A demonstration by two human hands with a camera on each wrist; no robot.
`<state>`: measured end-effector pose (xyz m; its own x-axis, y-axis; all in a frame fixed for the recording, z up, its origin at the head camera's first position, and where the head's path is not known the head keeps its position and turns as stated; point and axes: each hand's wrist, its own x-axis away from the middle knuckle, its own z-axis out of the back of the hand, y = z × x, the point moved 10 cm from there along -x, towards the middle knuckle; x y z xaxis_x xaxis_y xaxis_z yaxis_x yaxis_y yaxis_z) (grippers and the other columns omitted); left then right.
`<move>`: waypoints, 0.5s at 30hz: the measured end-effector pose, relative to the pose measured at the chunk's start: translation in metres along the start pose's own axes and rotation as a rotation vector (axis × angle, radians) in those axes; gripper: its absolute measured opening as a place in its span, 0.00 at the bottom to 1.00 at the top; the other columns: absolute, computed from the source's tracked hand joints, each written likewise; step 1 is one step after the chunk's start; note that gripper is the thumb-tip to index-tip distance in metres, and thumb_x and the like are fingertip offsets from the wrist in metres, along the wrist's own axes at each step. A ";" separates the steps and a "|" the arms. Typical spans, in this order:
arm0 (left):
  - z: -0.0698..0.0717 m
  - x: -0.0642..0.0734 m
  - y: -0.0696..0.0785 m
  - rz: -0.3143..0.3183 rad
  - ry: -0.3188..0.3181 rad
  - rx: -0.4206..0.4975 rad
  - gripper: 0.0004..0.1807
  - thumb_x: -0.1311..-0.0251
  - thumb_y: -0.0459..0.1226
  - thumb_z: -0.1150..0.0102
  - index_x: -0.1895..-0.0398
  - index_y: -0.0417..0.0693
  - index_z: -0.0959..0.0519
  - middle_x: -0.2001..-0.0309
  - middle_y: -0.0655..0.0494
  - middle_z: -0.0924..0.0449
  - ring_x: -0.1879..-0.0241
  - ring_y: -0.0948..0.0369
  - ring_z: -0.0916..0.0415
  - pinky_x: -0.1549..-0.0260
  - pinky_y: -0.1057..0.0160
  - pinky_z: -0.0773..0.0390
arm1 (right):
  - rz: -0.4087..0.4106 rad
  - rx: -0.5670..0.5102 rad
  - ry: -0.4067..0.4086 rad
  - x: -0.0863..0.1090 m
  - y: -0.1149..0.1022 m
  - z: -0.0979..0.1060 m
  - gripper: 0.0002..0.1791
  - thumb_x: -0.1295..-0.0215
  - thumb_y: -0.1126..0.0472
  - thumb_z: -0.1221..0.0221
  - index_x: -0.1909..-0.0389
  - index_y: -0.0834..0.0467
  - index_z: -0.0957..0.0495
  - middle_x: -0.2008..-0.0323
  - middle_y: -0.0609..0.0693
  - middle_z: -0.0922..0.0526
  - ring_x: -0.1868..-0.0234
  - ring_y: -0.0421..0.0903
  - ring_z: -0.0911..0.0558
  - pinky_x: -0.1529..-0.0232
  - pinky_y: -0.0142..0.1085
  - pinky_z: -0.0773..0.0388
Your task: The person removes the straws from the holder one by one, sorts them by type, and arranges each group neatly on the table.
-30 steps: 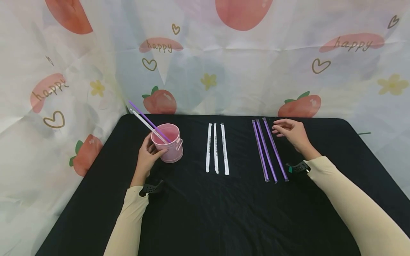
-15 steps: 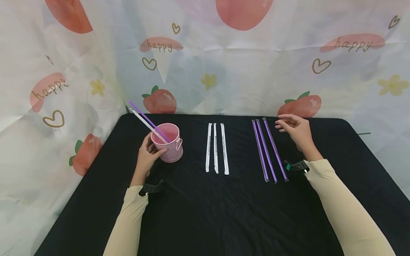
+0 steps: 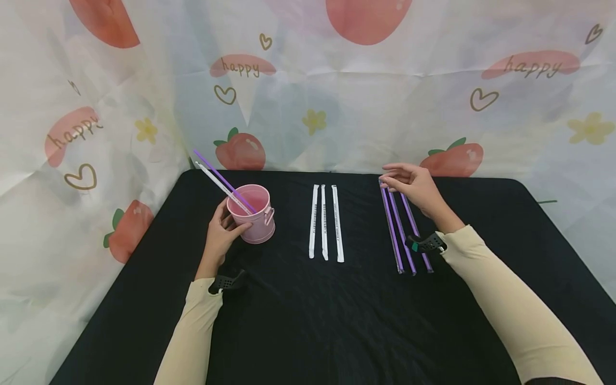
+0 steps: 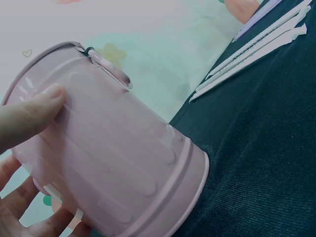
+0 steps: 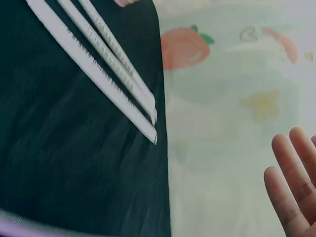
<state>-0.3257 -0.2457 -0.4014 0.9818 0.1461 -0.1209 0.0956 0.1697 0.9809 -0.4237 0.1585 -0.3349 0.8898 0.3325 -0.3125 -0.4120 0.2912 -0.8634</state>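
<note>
A small pink metal bucket point(image 3: 262, 231) stands on the left of the black table. My left hand point(image 3: 220, 239) grips its side, the thumb point(image 4: 37, 111) lying across the front and the fingers round behind. One purple straw point(image 3: 212, 167) and what looks like one or more white wrapped straws point(image 3: 214, 181) lean out over the bucket's rim. At the right, my right hand point(image 3: 416, 187) hovers over the far ends of three purple straws point(image 3: 395, 240) in clear sleeves. Its fingers point(image 5: 284, 190) look straight in the right wrist view, and its fingertips overlap the leftmost straw's far end in the head view.
Three white paper-wrapped straws point(image 3: 324, 224) with printed lettering lie side by side between the bucket and the purple straws. A black cloth point(image 3: 308, 321) covers the table. Behind and to the left hangs a light curtain point(image 3: 366, 117) with peach, heart and flower prints.
My right hand first drew slightly up and away from the purple straws, then moved left over their far ends. The left hand and bucket have stayed in place.
</note>
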 end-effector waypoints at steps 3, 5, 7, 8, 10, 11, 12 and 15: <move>0.000 0.000 0.000 -0.004 -0.002 -0.003 0.45 0.47 0.29 0.36 0.27 0.45 0.49 0.29 0.42 0.45 0.30 0.45 0.44 0.33 0.48 0.40 | 0.003 0.003 -0.045 -0.007 -0.011 -0.015 0.21 0.36 0.59 0.42 0.44 0.63 0.27 0.61 0.40 0.16 0.63 0.32 0.16 0.62 0.25 0.20; 0.000 0.000 0.001 -0.005 -0.002 -0.003 0.45 0.46 0.29 0.37 0.27 0.45 0.49 0.29 0.42 0.45 0.30 0.45 0.44 0.33 0.48 0.40 | 0.001 0.008 -0.068 -0.013 -0.017 -0.025 0.21 0.36 0.60 0.42 0.43 0.62 0.27 0.58 0.48 0.15 0.62 0.33 0.16 0.61 0.26 0.19; -0.001 0.000 0.001 -0.003 -0.003 -0.003 0.45 0.46 0.29 0.37 0.27 0.45 0.50 0.29 0.42 0.46 0.30 0.45 0.44 0.33 0.48 0.40 | -0.008 0.017 -0.087 -0.017 -0.022 -0.036 0.21 0.36 0.59 0.42 0.43 0.62 0.27 0.56 0.55 0.16 0.63 0.32 0.16 0.61 0.26 0.20; 0.000 0.000 0.001 -0.001 -0.003 -0.004 0.45 0.46 0.29 0.37 0.27 0.45 0.50 0.29 0.42 0.46 0.30 0.46 0.44 0.33 0.48 0.40 | -0.012 0.016 -0.094 -0.020 -0.025 -0.041 0.21 0.36 0.59 0.42 0.43 0.61 0.27 0.55 0.59 0.17 0.63 0.33 0.16 0.61 0.26 0.20; 0.000 0.000 0.000 0.004 -0.002 -0.005 0.45 0.46 0.29 0.37 0.27 0.45 0.50 0.29 0.43 0.46 0.30 0.46 0.44 0.33 0.49 0.40 | -0.018 0.018 -0.109 -0.025 -0.030 -0.053 0.21 0.36 0.60 0.42 0.43 0.61 0.27 0.53 0.63 0.18 0.62 0.34 0.16 0.60 0.27 0.20; 0.000 0.000 0.000 0.005 -0.002 -0.005 0.45 0.46 0.29 0.37 0.27 0.45 0.50 0.29 0.42 0.46 0.30 0.46 0.44 0.33 0.48 0.40 | -0.019 0.018 -0.115 -0.027 -0.033 -0.058 0.21 0.36 0.60 0.42 0.43 0.60 0.27 0.53 0.63 0.18 0.62 0.36 0.16 0.60 0.27 0.20; 0.000 0.000 0.000 0.006 -0.003 -0.003 0.45 0.46 0.28 0.38 0.27 0.44 0.51 0.29 0.42 0.46 0.30 0.46 0.45 0.33 0.48 0.40 | -0.018 0.012 -0.124 -0.030 -0.036 -0.064 0.21 0.36 0.60 0.42 0.43 0.60 0.27 0.53 0.63 0.19 0.62 0.38 0.15 0.60 0.27 0.20; 0.001 -0.005 -0.009 0.005 -0.003 0.007 0.45 0.46 0.28 0.37 0.27 0.46 0.50 0.29 0.43 0.46 0.30 0.46 0.45 0.32 0.48 0.40 | -0.013 -0.008 -0.159 -0.037 -0.045 -0.083 0.20 0.36 0.60 0.42 0.44 0.61 0.26 0.53 0.63 0.18 0.61 0.41 0.15 0.60 0.29 0.19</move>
<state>-0.3310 -0.2489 -0.4092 0.9828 0.1440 -0.1156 0.0918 0.1618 0.9825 -0.4216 0.0589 -0.3179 0.8524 0.4668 -0.2354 -0.3988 0.2894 -0.8702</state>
